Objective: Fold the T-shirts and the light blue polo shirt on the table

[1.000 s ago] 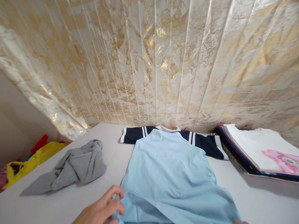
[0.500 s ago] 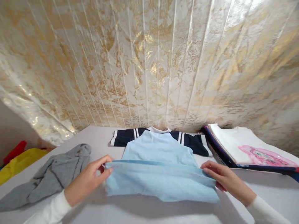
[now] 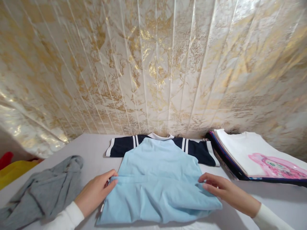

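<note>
A light blue T-shirt [image 3: 158, 163] with navy sleeves, white stripes and a white collar lies spread on the white table, collar at the far side. My left hand [image 3: 97, 190] pinches its left side edge around mid-body. On the opposite edge, my right hand [image 3: 223, 188] grips the fabric between thumb and fingers. Between the two hands a slight crease crosses the body, and the lower part is rumpled down to the hem near me. A small white tag shows at the lower left side.
Left of the shirt lies a crumpled grey garment [image 3: 50, 188]. Beyond it are yellow cloth [image 3: 18, 172] and a bit of red cloth [image 3: 6, 161]. A stack of folded shirts, topped by a white printed one [image 3: 242, 153], sits at right. A gold-patterned curtain [image 3: 153, 70] hangs behind the table [image 3: 86, 143].
The lower part of the shirt, raised and folded between my hands before, has come down flatter toward me. Both hands are slightly lower and still hold the sides.
</note>
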### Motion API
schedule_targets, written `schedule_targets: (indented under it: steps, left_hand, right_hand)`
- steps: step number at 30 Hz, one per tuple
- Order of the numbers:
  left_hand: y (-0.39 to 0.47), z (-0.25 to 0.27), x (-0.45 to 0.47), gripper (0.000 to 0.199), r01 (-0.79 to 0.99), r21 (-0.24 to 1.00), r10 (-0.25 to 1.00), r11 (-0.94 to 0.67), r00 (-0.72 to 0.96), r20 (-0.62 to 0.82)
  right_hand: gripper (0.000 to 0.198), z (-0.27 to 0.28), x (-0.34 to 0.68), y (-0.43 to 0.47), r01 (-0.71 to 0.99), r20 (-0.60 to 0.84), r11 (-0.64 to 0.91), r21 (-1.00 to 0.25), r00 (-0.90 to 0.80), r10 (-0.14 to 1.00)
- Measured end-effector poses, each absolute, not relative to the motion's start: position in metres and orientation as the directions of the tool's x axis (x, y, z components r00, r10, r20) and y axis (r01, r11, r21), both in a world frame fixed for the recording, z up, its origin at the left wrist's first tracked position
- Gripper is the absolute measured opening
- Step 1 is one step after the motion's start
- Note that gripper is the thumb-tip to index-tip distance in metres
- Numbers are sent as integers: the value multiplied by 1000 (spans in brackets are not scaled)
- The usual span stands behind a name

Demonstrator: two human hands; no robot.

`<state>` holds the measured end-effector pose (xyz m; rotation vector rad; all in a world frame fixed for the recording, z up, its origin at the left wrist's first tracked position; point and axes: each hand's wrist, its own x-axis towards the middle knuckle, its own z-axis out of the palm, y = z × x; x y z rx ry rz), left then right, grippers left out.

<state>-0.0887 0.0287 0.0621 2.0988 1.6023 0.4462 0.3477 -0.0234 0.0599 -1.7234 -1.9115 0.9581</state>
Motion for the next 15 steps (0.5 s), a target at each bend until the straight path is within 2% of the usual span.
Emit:
schedule_targets:
  steps: [3, 4, 8, 9, 11, 12, 13, 15]
  left_hand:
    - [33, 63, -93, 21, 857, 464, 959, -224, 279, -52]
    - [33, 65, -91, 19, 873, 430, 964, -230, 264, -21]
    - [17, 73, -56, 14, 895, 271, 917, -354, 276, 288]
    - [9, 73, -38, 16, 863, 287, 889, -416, 320, 327]
    - [-10, 69, 4, 12, 715, 383, 811, -586, 514, 280]
    - [-17, 65, 26, 12, 605, 425, 729, -674, 637, 250]
    - [-23, 59, 46, 15, 538, 449, 678, -714, 692, 248]
    - [-29, 47, 77, 24, 521, 471, 672, -712, 701, 241]
  right_hand:
    - [28, 59, 345, -18, 773, -83, 52, -633, -135, 987]
    - [27, 60, 343, -16, 789, -47, 63, -612, -115, 992]
    - [20, 64, 332, -9, 790, 85, 152, -595, -127, 988]
    - [19, 64, 329, -7, 787, 111, 169, -593, -129, 985]
    - [19, 64, 322, -4, 802, 150, 172, -571, -104, 983]
    - [21, 63, 319, -3, 816, 156, 161, -556, -88, 984]
    - [22, 61, 317, -3, 829, 152, 149, -539, -79, 985]
    - [24, 58, 315, -3, 851, 132, 132, -508, -75, 988]
